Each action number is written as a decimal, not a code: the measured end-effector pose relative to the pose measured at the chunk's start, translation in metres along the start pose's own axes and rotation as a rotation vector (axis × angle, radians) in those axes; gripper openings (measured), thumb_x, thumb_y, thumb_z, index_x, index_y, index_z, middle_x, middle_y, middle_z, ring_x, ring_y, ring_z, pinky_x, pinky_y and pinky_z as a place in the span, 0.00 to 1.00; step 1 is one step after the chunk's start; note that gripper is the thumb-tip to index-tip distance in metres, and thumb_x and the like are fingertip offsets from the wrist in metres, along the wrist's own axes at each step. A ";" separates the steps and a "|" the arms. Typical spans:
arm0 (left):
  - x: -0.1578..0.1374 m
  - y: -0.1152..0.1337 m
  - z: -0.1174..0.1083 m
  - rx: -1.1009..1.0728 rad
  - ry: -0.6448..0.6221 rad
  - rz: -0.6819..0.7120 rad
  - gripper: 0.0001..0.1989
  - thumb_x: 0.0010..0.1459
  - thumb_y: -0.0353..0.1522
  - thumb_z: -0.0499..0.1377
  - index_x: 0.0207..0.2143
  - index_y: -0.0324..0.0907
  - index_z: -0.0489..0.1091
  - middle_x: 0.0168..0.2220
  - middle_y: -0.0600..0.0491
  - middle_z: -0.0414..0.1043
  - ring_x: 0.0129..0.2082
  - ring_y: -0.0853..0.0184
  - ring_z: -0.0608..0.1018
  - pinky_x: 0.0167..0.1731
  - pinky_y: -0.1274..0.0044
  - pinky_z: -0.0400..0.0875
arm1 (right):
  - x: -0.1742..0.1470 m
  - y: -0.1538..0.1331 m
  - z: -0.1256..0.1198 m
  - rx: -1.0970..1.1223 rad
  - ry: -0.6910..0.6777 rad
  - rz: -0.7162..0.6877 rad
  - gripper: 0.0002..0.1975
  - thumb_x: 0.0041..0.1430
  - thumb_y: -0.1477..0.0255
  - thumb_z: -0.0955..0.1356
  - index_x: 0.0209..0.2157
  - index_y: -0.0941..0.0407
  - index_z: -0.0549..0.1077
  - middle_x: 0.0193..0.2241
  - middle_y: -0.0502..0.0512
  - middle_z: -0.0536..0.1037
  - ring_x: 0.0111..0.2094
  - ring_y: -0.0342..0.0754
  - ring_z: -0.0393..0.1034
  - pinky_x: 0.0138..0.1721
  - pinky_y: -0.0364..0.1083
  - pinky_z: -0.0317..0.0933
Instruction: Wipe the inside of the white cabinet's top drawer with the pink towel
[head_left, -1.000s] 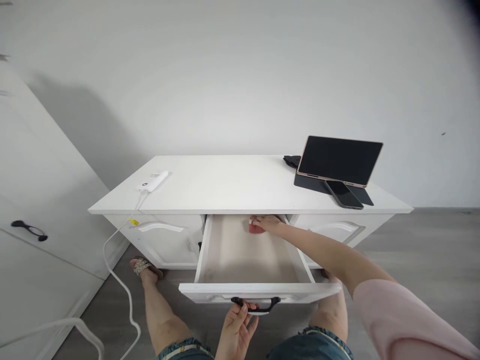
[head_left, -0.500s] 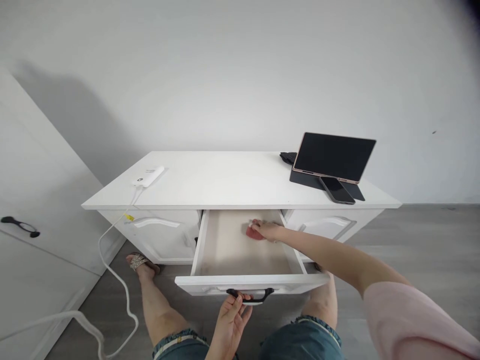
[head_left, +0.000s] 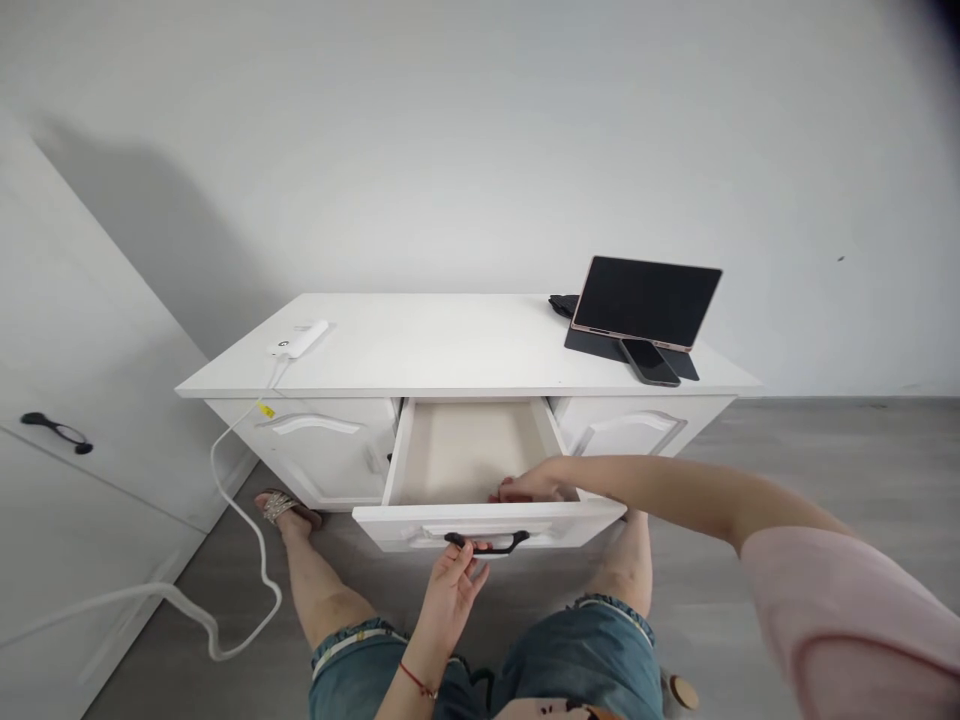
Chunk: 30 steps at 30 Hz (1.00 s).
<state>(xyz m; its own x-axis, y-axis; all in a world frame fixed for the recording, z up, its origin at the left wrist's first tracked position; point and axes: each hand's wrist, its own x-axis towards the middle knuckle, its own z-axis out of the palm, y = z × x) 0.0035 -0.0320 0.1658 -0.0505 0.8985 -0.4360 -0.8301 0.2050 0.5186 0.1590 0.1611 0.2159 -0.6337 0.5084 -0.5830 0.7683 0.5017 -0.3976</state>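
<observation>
My left hand [head_left: 452,585] has its thumb and fingers closed on the black handle [head_left: 487,546] of a white drawer [head_left: 420,524], which is pulled out of the desk. Inside that drawer, low in its front right corner, is my right hand [head_left: 532,484], with its fingers curled. A small reddish thing [head_left: 494,496], mostly covered by the fingers, shows at their tips. The drawer's front panel hides the lower part of this hand.
On the white desk top [head_left: 427,345] are a tablet on a dark stand [head_left: 646,303], a phone [head_left: 649,362], a black item [head_left: 562,305] and a white device [head_left: 301,342] with a cable [head_left: 259,540]. A white cabinet [head_left: 90,330] stands left. My legs flank the drawer.
My right hand has moved from the drawer's middle towards its front, with the reddish thing now mostly hidden. The drawer sticks out slightly less, my left hand still on its handle. The view has shifted.
</observation>
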 end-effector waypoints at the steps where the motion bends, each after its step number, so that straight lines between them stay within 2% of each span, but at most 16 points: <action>1: -0.001 0.001 0.001 0.008 0.001 0.007 0.11 0.44 0.32 0.72 0.27 0.40 0.72 0.32 0.53 0.78 0.33 0.70 0.77 0.44 0.71 0.72 | -0.001 -0.002 -0.006 0.050 -0.060 -0.007 0.18 0.52 0.69 0.65 0.46 0.52 0.72 0.33 0.50 0.76 0.24 0.45 0.69 0.26 0.45 0.64; 4: 0.001 0.003 0.005 0.032 0.016 0.020 0.12 0.43 0.33 0.72 0.26 0.40 0.71 0.32 0.52 0.78 0.33 0.68 0.77 0.43 0.71 0.71 | -0.013 -0.006 -0.034 0.299 -0.228 -0.060 0.32 0.44 0.75 0.67 0.55 0.49 0.65 0.30 0.45 0.73 0.22 0.40 0.65 0.25 0.40 0.61; 6: 0.005 0.004 0.006 0.046 0.018 0.020 0.14 0.41 0.33 0.73 0.24 0.40 0.69 0.32 0.52 0.78 0.34 0.67 0.77 0.42 0.71 0.70 | -0.031 -0.011 -0.054 0.523 -0.198 -0.143 0.35 0.43 0.77 0.66 0.57 0.50 0.62 0.30 0.44 0.72 0.24 0.40 0.66 0.26 0.39 0.61; 8: 0.011 0.006 0.008 0.057 0.007 0.024 0.15 0.40 0.33 0.73 0.22 0.40 0.68 0.32 0.51 0.78 0.34 0.68 0.77 0.42 0.70 0.69 | -0.061 -0.016 -0.070 0.639 -0.024 -0.271 0.34 0.43 0.77 0.66 0.56 0.52 0.63 0.34 0.47 0.73 0.30 0.41 0.68 0.30 0.39 0.63; 9: 0.015 0.007 0.008 0.059 -0.001 0.028 0.15 0.40 0.33 0.73 0.22 0.40 0.68 0.33 0.51 0.78 0.33 0.68 0.76 0.43 0.70 0.69 | -0.080 -0.018 -0.075 0.628 0.063 -0.331 0.33 0.45 0.77 0.65 0.56 0.52 0.63 0.37 0.49 0.73 0.32 0.42 0.69 0.33 0.40 0.65; 11: 0.023 0.011 0.010 0.054 -0.014 0.036 0.14 0.41 0.33 0.73 0.23 0.40 0.69 0.33 0.52 0.78 0.33 0.69 0.76 0.45 0.69 0.68 | -0.121 -0.022 -0.075 0.522 0.235 -0.354 0.32 0.49 0.76 0.64 0.58 0.51 0.62 0.40 0.51 0.73 0.32 0.43 0.69 0.34 0.43 0.66; 14: 0.037 0.015 0.014 0.033 -0.019 0.052 0.13 0.42 0.32 0.73 0.24 0.40 0.70 0.32 0.53 0.78 0.31 0.71 0.74 0.46 0.68 0.67 | -0.169 -0.021 -0.045 0.255 0.697 -0.318 0.31 0.50 0.79 0.62 0.57 0.48 0.66 0.47 0.55 0.70 0.42 0.49 0.70 0.46 0.49 0.66; 16: 0.045 0.018 0.017 0.029 -0.030 0.068 0.13 0.42 0.32 0.72 0.24 0.40 0.70 0.32 0.53 0.77 0.30 0.71 0.74 0.45 0.69 0.67 | -0.179 -0.015 -0.009 0.121 0.971 -0.194 0.31 0.52 0.79 0.61 0.58 0.46 0.66 0.52 0.57 0.66 0.49 0.52 0.69 0.52 0.53 0.64; 19: 0.053 0.019 0.020 0.044 -0.051 0.090 0.12 0.43 0.33 0.72 0.26 0.41 0.71 0.34 0.53 0.77 0.30 0.71 0.73 0.44 0.69 0.67 | -0.160 -0.005 0.049 0.012 1.233 0.144 0.32 0.54 0.79 0.60 0.61 0.45 0.63 0.55 0.59 0.64 0.50 0.57 0.69 0.48 0.57 0.67; 22: 0.056 0.017 0.021 0.042 -0.041 0.107 0.12 0.44 0.34 0.71 0.26 0.42 0.71 0.34 0.54 0.77 0.31 0.71 0.73 0.45 0.69 0.67 | -0.121 -0.003 0.086 -0.014 1.352 0.226 0.32 0.57 0.80 0.59 0.63 0.48 0.60 0.55 0.63 0.63 0.56 0.60 0.64 0.50 0.58 0.66; 25: 0.055 0.012 0.022 0.009 -0.014 0.137 0.12 0.44 0.34 0.72 0.26 0.42 0.71 0.33 0.54 0.77 0.31 0.71 0.74 0.43 0.71 0.67 | -0.086 -0.020 0.096 0.025 1.316 0.151 0.31 0.61 0.79 0.58 0.64 0.47 0.59 0.55 0.64 0.64 0.57 0.59 0.63 0.49 0.55 0.67; 30: 0.059 0.002 0.022 -0.036 0.009 0.188 0.10 0.46 0.33 0.70 0.27 0.42 0.71 0.28 0.56 0.75 0.30 0.71 0.75 0.37 0.76 0.69 | -0.049 -0.076 0.080 -0.060 1.157 0.077 0.30 0.61 0.78 0.58 0.64 0.47 0.61 0.57 0.65 0.64 0.56 0.61 0.62 0.50 0.55 0.65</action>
<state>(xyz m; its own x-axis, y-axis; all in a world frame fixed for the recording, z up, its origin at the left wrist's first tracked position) 0.0106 0.0302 0.1573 -0.2110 0.9162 -0.3407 -0.8250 0.0200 0.5648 0.1393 0.0419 0.2175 -0.3134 0.8595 0.4039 0.8226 0.4581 -0.3367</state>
